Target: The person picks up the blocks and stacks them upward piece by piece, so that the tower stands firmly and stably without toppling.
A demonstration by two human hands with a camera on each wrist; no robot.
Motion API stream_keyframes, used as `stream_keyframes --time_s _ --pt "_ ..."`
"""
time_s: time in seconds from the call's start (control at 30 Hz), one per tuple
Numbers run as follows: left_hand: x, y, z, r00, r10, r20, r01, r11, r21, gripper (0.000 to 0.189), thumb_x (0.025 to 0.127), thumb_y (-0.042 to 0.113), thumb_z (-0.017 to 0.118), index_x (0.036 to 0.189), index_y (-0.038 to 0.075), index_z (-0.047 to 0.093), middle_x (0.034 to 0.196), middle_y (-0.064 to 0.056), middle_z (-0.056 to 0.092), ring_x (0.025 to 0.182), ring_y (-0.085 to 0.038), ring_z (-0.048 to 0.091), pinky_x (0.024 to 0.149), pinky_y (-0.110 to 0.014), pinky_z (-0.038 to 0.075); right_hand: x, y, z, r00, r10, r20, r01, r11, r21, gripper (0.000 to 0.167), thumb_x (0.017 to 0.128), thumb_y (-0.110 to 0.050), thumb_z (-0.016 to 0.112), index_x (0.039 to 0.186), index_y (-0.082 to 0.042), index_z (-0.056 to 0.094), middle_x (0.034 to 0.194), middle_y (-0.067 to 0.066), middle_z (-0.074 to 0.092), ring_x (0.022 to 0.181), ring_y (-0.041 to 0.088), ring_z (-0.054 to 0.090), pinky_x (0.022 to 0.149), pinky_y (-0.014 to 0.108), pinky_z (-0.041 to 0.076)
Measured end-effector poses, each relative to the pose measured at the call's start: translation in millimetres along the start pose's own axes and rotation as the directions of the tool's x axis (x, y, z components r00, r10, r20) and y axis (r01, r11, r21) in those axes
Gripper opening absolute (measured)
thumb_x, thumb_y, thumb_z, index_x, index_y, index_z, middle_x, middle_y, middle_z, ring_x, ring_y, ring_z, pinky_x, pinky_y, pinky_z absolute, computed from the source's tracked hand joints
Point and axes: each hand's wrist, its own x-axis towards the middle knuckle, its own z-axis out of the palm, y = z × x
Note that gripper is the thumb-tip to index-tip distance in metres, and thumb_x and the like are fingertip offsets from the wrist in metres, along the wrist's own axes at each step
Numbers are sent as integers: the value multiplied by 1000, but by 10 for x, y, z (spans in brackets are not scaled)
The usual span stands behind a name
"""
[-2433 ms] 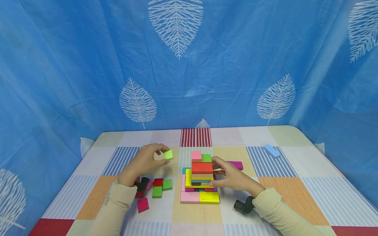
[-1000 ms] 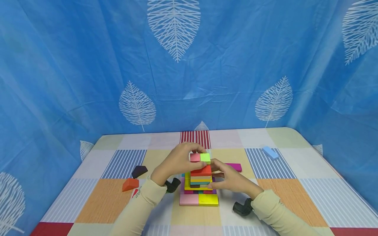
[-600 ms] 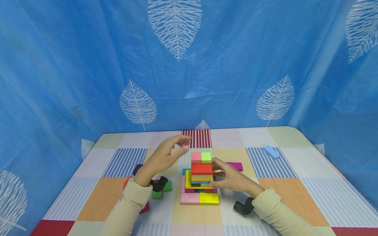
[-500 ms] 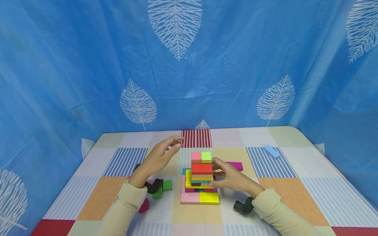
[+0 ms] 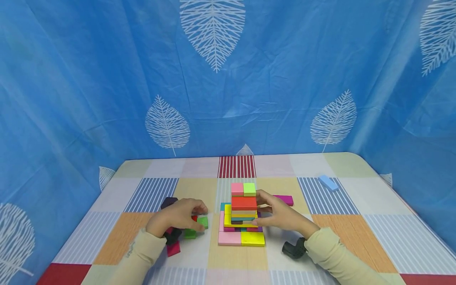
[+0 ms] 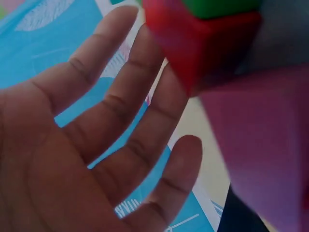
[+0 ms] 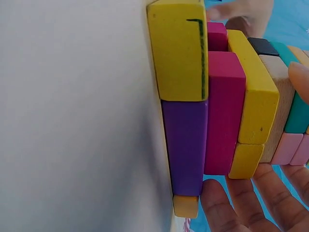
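A tower of coloured wooden blocks stands on the table, with a pink block and a lime green block side by side on top. My right hand holds the tower's right side, thumb at the front and fingertips partly hidden behind it. In the right wrist view, the fingers lie along the layers. My left hand hovers over loose blocks, thumb and fingers apart around a green block. The left wrist view shows spread fingers by a red block; the thumb is hidden there.
Another green block, a magenta block and a dark block lie around the left hand. A magenta block is behind the right hand, and a light blue block lies farther right. A blue curtain hangs behind.
My left hand has set the lime green block beside the pink one on top, let go, and moved left and down to the loose blocks. The right hand has stayed at the tower.
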Motion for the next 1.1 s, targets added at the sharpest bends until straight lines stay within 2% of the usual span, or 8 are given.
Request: stream_keyframes --time_s 0.13,0.23,0.4,0.53,0.63,0.7,0.9,1.1 --pt "5 4 36 1000 -7 -20 8 998 59 33 78 13 96 101 10 72 95 4 69 86 -14 58 84 -34 56 1 9 0 1000 -2 -3 2 1000 -1 66 96 -9 82 149 8 47 142 23 60 132 45 57 112 55 50" --pt "11 18 50 999 4 -32 -2 998 65 29 78 12 94 97 10 72 90 5 66 82 -13 54 78 -30 53 1 11 2 1000 1 -3 -1 1000 -3 66 96 -9 82 150 8 47 142 24 60 133 46 57 112 55 50" --pt "38 57 31 994 66 -91 -62 997 44 26 84 12 90 103 9 73 94 6 68 88 -14 59 84 -32 56 -1 9 4 1000 3 -4 -3 1000 -2 67 96 -9 82 150 8 46 143 24 59 133 46 56 112 56 50" --pt "46 130 -18 977 127 -173 -120 991 51 24 87 11 87 108 10 75 100 5 70 95 -17 61 90 -39 58 -2 8 3 1000 -2 -2 2 1000 0 67 96 -9 82 151 8 46 143 24 59 134 46 56 112 55 50" --pt "39 184 -47 954 191 -232 -181 982 61 25 90 12 85 113 11 77 105 5 71 99 -21 63 92 -45 59 -1 9 2 1000 2 -3 -2 1000 -6 67 96 -10 82 151 6 47 143 23 60 134 46 57 112 52 51" --pt "33 220 -59 933 233 -276 -224 972 66 26 91 14 85 116 10 77 107 4 72 100 -24 65 93 -47 59 0 9 2 1000 8 -5 -8 1000 -10 68 95 -11 83 151 5 47 143 23 60 134 46 57 112 51 51" --pt "3 368 -118 857 344 -384 -350 935 58 31 93 15 86 122 6 78 113 -2 75 95 -22 69 88 -34 61 -7 -7 1 1000 11 -8 -11 1000 -11 67 96 -11 83 150 5 48 143 22 60 133 44 57 111 52 52" --pt "-2 559 -116 795 415 -444 -446 894 37 31 88 8 90 116 5 78 109 -3 77 93 -19 70 83 -30 61 -2 0 5 1000 2 -6 -2 1000 -7 65 96 -9 82 149 6 48 142 22 60 133 43 57 111 55 51"
